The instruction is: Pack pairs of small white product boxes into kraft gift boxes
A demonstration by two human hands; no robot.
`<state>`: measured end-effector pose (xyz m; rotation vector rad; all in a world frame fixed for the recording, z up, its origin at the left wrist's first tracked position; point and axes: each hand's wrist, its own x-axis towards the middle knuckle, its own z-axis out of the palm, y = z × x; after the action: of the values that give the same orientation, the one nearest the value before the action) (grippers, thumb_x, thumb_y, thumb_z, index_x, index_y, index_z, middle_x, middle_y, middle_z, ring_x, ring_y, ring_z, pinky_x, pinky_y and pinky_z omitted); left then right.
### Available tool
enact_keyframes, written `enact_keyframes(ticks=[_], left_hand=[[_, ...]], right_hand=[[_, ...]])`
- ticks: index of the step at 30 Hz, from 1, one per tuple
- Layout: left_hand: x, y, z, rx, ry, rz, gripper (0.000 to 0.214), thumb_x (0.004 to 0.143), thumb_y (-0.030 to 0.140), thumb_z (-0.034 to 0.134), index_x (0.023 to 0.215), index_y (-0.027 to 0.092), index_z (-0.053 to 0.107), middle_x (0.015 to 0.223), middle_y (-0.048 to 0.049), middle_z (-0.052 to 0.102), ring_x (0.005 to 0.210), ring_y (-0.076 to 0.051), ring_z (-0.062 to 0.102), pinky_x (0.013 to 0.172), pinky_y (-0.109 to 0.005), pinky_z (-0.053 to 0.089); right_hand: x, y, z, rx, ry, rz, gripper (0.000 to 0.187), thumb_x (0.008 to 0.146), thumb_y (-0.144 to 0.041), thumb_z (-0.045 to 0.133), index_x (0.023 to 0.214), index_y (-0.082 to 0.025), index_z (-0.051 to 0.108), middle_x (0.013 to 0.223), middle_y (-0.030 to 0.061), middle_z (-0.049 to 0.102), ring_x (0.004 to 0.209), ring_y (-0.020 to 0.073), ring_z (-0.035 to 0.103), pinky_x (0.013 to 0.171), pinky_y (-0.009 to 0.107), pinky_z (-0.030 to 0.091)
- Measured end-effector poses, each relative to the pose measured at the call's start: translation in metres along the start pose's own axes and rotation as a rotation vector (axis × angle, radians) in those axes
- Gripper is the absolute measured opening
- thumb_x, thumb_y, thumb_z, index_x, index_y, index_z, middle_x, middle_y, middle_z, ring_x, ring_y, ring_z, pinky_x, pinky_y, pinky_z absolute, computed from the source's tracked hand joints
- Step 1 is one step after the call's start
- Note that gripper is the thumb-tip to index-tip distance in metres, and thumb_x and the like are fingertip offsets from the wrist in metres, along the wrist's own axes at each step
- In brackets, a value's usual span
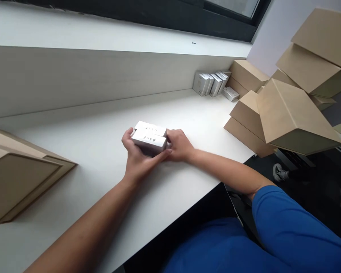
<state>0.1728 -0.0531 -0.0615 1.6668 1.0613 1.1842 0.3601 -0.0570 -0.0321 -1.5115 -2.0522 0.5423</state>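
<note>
Two small white boxes with dark print lie side by side on the white table, near its middle. My left hand cups them from the left and underneath, fingers wrapped round the near box. My right hand presses against their right ends, fingers curled onto them. Both hands hold the pair together.
Several more small white boxes stand in a row at the back right against the wall ledge. Brown cardboard boxes are stacked at the right edge. Another brown carton sits at the left. A shoe shows on the floor.
</note>
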Motion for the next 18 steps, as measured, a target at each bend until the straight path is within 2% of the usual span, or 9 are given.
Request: enact_keyframes(ticks=[3, 5, 7, 9, 11, 13, 14, 16, 18], left_hand=[[-0.003, 0.006, -0.004, -0.048, -0.037, -0.063, 0.113, 0.054, 0.046, 0.102, 0.142, 0.029, 0.033, 0.144, -0.0184, 0.059, 0.137, -0.042, 0.061, 0.107, -0.059, 0.059], [-0.006, 0.012, -0.004, -0.061, -0.019, -0.087, 0.103, 0.054, 0.049, 0.099, 0.135, 0.027, 0.038, 0.138, -0.0172, 0.061, 0.131, -0.042, 0.064, 0.104, -0.061, 0.059], [-0.009, 0.018, -0.002, -0.049, 0.005, -0.089, 0.096, 0.056, 0.051, 0.096, 0.131, 0.026, 0.040, 0.138, -0.0169, 0.061, 0.130, -0.041, 0.064, 0.108, -0.064, 0.056], [-0.011, 0.022, -0.001, -0.010, 0.010, -0.065, 0.095, 0.057, 0.051, 0.094, 0.131, 0.027, 0.040, 0.138, -0.0165, 0.061, 0.131, -0.041, 0.064, 0.110, -0.065, 0.054], [-0.012, 0.023, 0.000, 0.043, 0.022, -0.047, 0.095, 0.058, 0.050, 0.094, 0.131, 0.027, 0.039, 0.137, -0.0158, 0.061, 0.132, -0.041, 0.063, 0.109, -0.065, 0.055], [-0.010, 0.023, -0.002, 0.071, 0.052, -0.041, 0.093, 0.059, 0.048, 0.094, 0.130, 0.028, 0.037, 0.137, -0.0157, 0.060, 0.132, -0.042, 0.063, 0.107, -0.066, 0.056], [-0.008, 0.024, -0.003, 0.068, 0.078, -0.035, 0.092, 0.060, 0.047, 0.093, 0.129, 0.029, 0.035, 0.138, -0.0162, 0.059, 0.133, -0.042, 0.062, 0.107, -0.066, 0.056], [-0.004, 0.024, -0.005, 0.046, 0.133, -0.024, 0.090, 0.063, 0.042, 0.093, 0.127, 0.030, 0.031, 0.142, -0.0174, 0.055, 0.138, -0.041, 0.060, 0.110, -0.066, 0.055], [0.000, 0.025, -0.006, 0.022, 0.174, -0.020, 0.087, 0.068, 0.036, 0.091, 0.127, 0.031, 0.028, 0.146, -0.0184, 0.052, 0.143, -0.040, 0.056, 0.115, -0.067, 0.053]], right_hand=[[-0.035, -0.030, 0.001, -0.239, -0.035, 0.129, 0.078, 0.072, -0.074, 0.085, 0.119, -0.017, 0.059, 0.120, 0.0109, 0.073, 0.115, 0.0311, 0.065, 0.118, 0.052, 0.042], [-0.056, -0.044, -0.008, -0.340, -0.099, 0.147, 0.085, 0.078, -0.074, 0.083, 0.131, -0.014, 0.057, 0.133, 0.0163, 0.070, 0.133, 0.0362, 0.060, 0.133, 0.061, 0.027], [-0.080, -0.054, -0.028, -0.416, -0.138, 0.092, 0.092, 0.082, -0.072, 0.083, 0.143, -0.010, 0.055, 0.146, 0.0193, 0.065, 0.149, 0.0395, 0.050, 0.139, 0.064, 0.015], [-0.108, -0.064, -0.059, -0.458, -0.112, -0.005, 0.091, 0.084, -0.069, 0.083, 0.150, -0.013, 0.054, 0.153, 0.0173, 0.063, 0.156, 0.0394, 0.045, 0.140, 0.063, 0.018], [-0.139, -0.073, -0.100, -0.485, 0.045, -0.096, 0.076, 0.090, -0.065, 0.079, 0.148, -0.021, 0.059, 0.149, 0.0114, 0.067, 0.152, 0.0365, 0.053, 0.137, 0.062, 0.030], [-0.168, -0.076, -0.147, -0.568, 0.400, -0.119, 0.058, 0.094, -0.061, 0.074, 0.141, -0.028, 0.065, 0.139, 0.0085, 0.073, 0.141, 0.0351, 0.062, 0.130, 0.062, 0.041], [-0.181, -0.073, -0.170, -0.628, 0.612, -0.062, 0.054, 0.095, -0.062, 0.073, 0.138, -0.029, 0.066, 0.137, 0.0097, 0.073, 0.137, 0.0369, 0.064, 0.126, 0.064, 0.045], [-0.205, -0.058, -0.214, -0.696, 0.929, 0.267, 0.057, 0.097, -0.069, 0.065, 0.141, -0.031, 0.063, 0.146, 0.0124, 0.067, 0.147, 0.0450, 0.054, 0.124, 0.075, 0.041], [-0.225, -0.035, -0.251, -0.586, 0.946, 0.579, 0.061, 0.091, -0.079, 0.066, 0.134, -0.037, 0.065, 0.143, 0.0111, 0.067, 0.152, 0.0528, 0.045, 0.124, 0.089, 0.029]])
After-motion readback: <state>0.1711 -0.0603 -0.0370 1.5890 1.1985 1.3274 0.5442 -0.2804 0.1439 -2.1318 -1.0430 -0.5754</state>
